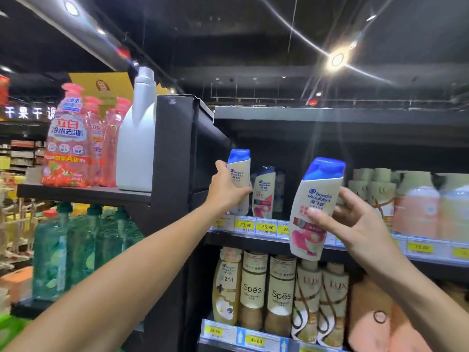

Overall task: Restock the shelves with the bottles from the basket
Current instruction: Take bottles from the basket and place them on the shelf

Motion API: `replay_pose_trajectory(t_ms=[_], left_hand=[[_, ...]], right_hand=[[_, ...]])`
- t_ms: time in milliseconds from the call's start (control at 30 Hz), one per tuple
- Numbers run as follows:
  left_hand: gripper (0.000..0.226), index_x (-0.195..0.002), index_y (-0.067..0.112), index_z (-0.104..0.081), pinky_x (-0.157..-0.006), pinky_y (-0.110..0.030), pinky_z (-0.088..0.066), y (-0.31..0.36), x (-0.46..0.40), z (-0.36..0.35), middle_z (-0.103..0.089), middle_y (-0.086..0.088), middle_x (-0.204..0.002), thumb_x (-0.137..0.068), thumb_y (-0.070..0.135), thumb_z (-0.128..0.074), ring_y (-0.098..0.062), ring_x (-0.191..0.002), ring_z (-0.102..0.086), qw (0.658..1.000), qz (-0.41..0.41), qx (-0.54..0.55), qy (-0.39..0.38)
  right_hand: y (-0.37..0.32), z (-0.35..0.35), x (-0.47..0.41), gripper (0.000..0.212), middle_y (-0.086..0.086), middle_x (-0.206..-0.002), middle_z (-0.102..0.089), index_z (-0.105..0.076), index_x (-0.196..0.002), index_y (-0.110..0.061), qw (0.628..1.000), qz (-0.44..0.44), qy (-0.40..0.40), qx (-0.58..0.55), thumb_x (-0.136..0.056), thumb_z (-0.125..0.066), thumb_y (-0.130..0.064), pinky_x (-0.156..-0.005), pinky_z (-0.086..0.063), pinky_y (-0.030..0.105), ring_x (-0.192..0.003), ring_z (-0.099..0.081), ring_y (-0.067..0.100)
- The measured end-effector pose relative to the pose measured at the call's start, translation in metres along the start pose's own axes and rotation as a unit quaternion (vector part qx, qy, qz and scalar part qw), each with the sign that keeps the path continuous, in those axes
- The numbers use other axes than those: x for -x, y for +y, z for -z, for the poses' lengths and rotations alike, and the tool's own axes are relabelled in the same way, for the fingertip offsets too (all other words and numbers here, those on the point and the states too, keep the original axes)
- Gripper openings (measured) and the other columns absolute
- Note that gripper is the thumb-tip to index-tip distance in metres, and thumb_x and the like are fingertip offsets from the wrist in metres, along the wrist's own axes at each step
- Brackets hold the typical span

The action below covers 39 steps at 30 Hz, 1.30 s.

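Bottles fill both our hands: the left hand (226,193) grasps one bottle (238,179) upright at the shelf (253,237) edge beside its match (264,194); the right hand (355,222) grips a spare (316,209), tilted, waiting clear in front.

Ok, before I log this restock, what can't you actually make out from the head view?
- Basket: not in frame.
- Base of the bottle in the left hand: hidden by the fingers, so seated or not is unclear.
- Price tag behind the right hand's bottle: partly covered.
- Far-right price tags: blurred.
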<state>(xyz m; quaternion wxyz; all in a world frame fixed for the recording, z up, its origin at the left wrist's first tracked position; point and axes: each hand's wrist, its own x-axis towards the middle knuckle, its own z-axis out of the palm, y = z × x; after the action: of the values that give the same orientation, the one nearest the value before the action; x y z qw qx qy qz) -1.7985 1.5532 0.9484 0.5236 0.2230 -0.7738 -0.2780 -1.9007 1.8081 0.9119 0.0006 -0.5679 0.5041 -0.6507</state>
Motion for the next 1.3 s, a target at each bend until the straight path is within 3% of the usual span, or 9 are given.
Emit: replay_pose_trajectory(t_ms=[133, 267, 333, 500, 633, 1033, 1300], left_hand=[[0.065, -0.114, 0.012, -0.032, -0.075, -0.034, -0.054, -0.014, -0.015, -0.012, -0.062, -0.011, -0.113, -0.079, 0.021, -0.086, -0.025, -0.098, -0.065, 0.998, 0.048, -0.035, -0.017], [0.101, -0.149, 0.002, -0.017, -0.099, -0.045, -0.053, -0.025, -0.022, -0.018, -0.056, -0.018, -0.134, -0.080, 0.026, -0.086, -0.034, -0.119, -0.060, 0.992, 0.088, -0.074, -0.049], [0.108, -0.155, 0.003, -0.010, -0.102, -0.048, -0.052, -0.026, -0.024, -0.019, -0.057, -0.017, -0.134, -0.080, 0.025, -0.085, -0.034, -0.121, -0.059, 0.991, 0.095, -0.075, -0.052], [0.083, -0.141, 0.004, -0.033, -0.097, -0.046, -0.056, -0.024, -0.031, -0.024, -0.062, -0.010, -0.117, -0.079, 0.020, -0.086, -0.029, -0.112, -0.063, 0.991, 0.096, -0.079, -0.057], [0.063, -0.124, 0.009, -0.046, -0.096, -0.046, -0.057, -0.025, -0.032, -0.026, -0.063, -0.010, -0.116, -0.078, 0.024, -0.087, -0.028, -0.109, -0.064, 0.988, 0.112, -0.088, -0.063], [0.061, -0.117, 0.014, -0.052, -0.094, -0.046, -0.057, -0.035, -0.037, -0.028, -0.059, -0.012, -0.121, -0.073, 0.034, -0.090, -0.027, -0.106, -0.063, 0.985, 0.124, -0.099, -0.062], [0.079, -0.132, 0.011, -0.044, -0.099, -0.049, -0.055, -0.030, -0.030, -0.026, -0.052, -0.013, -0.130, -0.074, 0.040, -0.088, -0.030, -0.117, -0.058, 0.980, 0.128, -0.128, -0.087]], right_hand=[[0.003, 0.006, -0.002, 0.035, -0.003, -0.105, -0.078, -0.066, -0.117, -0.020, 1.000, 0.003, 0.008, 0.013, -0.084, -0.072, -0.011, -0.078, -0.055, 0.015, -0.099, -0.074, 0.011], [0.006, 0.010, -0.003, 0.037, -0.005, -0.105, -0.078, -0.065, -0.119, -0.020, 1.000, -0.005, 0.007, 0.016, -0.084, -0.072, -0.012, -0.077, -0.055, 0.013, -0.099, -0.073, 0.008], [0.008, 0.012, -0.004, 0.037, -0.005, -0.106, -0.078, -0.066, -0.117, -0.021, 1.000, -0.008, 0.010, 0.021, -0.081, -0.073, -0.016, -0.078, -0.055, 0.015, -0.100, -0.073, 0.009], [0.013, 0.019, -0.001, 0.041, -0.003, -0.105, -0.078, -0.066, -0.117, -0.020, 0.999, -0.013, 0.022, 0.033, -0.077, -0.074, -0.020, -0.083, -0.058, 0.023, -0.099, -0.074, 0.012], [0.013, 0.023, 0.004, 0.041, -0.003, -0.102, -0.079, -0.066, -0.115, -0.017, 0.999, -0.020, 0.029, 0.021, -0.075, -0.072, -0.017, -0.076, -0.057, 0.016, -0.096, -0.074, 0.010], [0.017, 0.017, 0.005, 0.043, -0.005, -0.104, -0.078, -0.065, -0.119, -0.018, 0.999, -0.032, 0.021, 0.032, -0.077, -0.074, -0.015, -0.074, -0.057, 0.016, -0.098, -0.074, 0.010], [0.013, 0.007, -0.007, 0.038, -0.006, -0.106, -0.078, -0.064, -0.121, -0.021, 0.998, -0.031, 0.010, 0.052, -0.085, -0.073, -0.015, -0.081, -0.056, 0.017, -0.102, -0.073, 0.009]])
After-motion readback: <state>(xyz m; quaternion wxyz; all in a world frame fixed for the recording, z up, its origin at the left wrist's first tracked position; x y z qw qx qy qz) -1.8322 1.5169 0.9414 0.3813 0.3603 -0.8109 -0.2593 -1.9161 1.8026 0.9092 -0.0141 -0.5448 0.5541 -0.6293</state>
